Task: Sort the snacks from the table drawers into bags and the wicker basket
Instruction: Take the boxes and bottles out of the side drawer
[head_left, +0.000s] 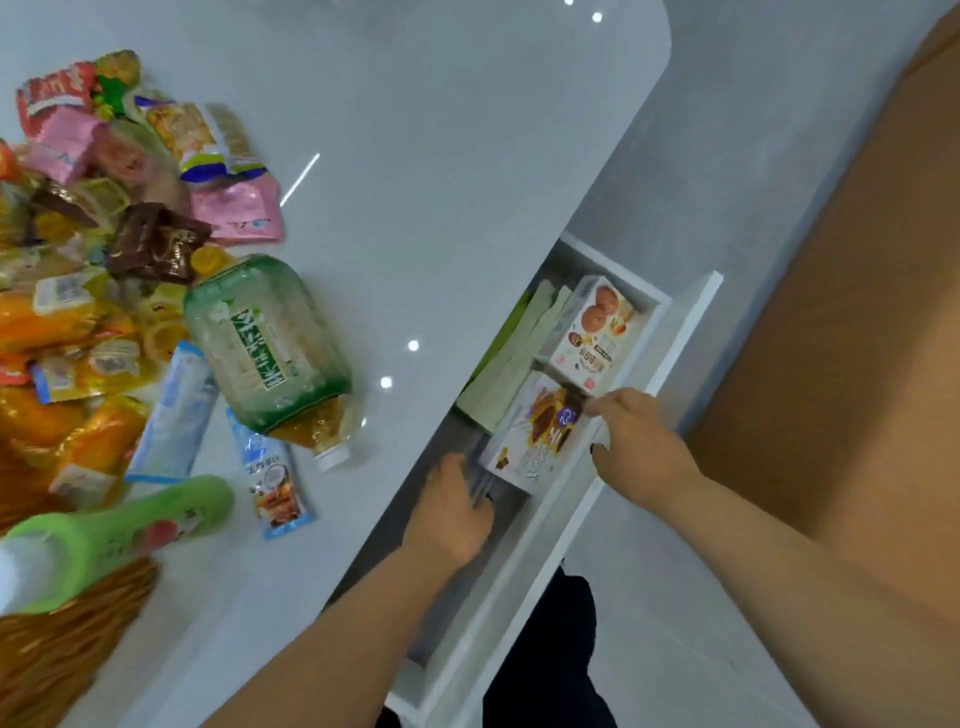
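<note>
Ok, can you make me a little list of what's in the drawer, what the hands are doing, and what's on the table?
drawer: open drawer, pulled out from under the table
in the drawer: cookie box, chocolate snack box, pale green packets
right hand: right hand grips the near end of the chocolate snack box
left hand: left hand reaches into the drawer; its fingers are blurred
table: white table with a heap of snack packets and a green bottle lying on its side
basket: wicker basket at the near left
</note>
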